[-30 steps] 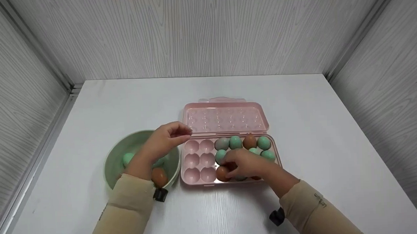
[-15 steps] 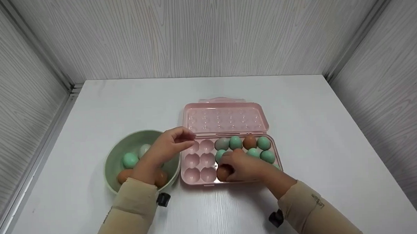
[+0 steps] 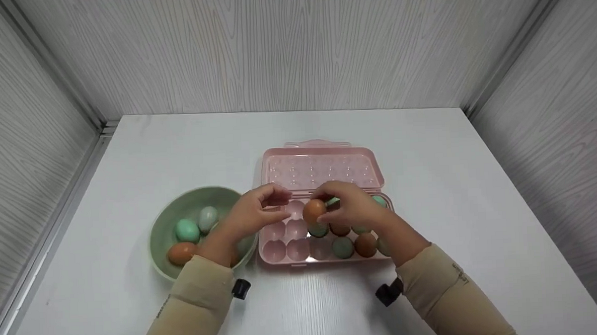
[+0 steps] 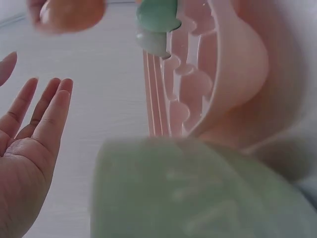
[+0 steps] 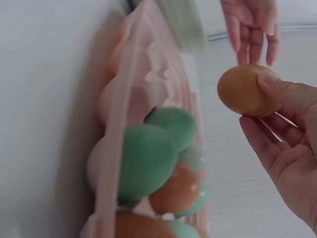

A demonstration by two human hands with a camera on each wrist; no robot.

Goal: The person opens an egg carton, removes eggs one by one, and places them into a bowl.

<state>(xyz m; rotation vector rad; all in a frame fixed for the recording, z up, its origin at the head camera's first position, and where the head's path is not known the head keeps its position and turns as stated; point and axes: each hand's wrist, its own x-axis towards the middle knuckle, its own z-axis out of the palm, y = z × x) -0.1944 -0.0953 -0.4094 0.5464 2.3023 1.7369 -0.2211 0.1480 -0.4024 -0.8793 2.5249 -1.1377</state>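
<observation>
A brown egg (image 3: 314,211) is pinched between the thumb and fingers of my right hand (image 3: 353,205), raised above the pink egg carton (image 3: 298,251). In the right wrist view the same brown egg (image 5: 246,91) shows clear of the carton. My left hand (image 3: 252,210) is beside it on the left, fingers loosely extended and nothing in them; the left wrist view shows that hand's fingers (image 4: 52,116) parted. Green, grey-green and brown eggs sit in the carton's right-hand cups, partly hidden by my right hand. The cups of the left columns hold no eggs.
A pale green bowl (image 3: 160,219) stands left of the carton with several eggs, including a green egg (image 3: 187,230) and a brown egg (image 3: 181,253). The carton's lid (image 3: 324,169) lies open toward the back. Pale wood-grain walls surround the white table (image 3: 455,191).
My right hand has lifted the brown egg from the carton's front row and carried it up and back. My left hand has moved right from over the bowl toward it.
</observation>
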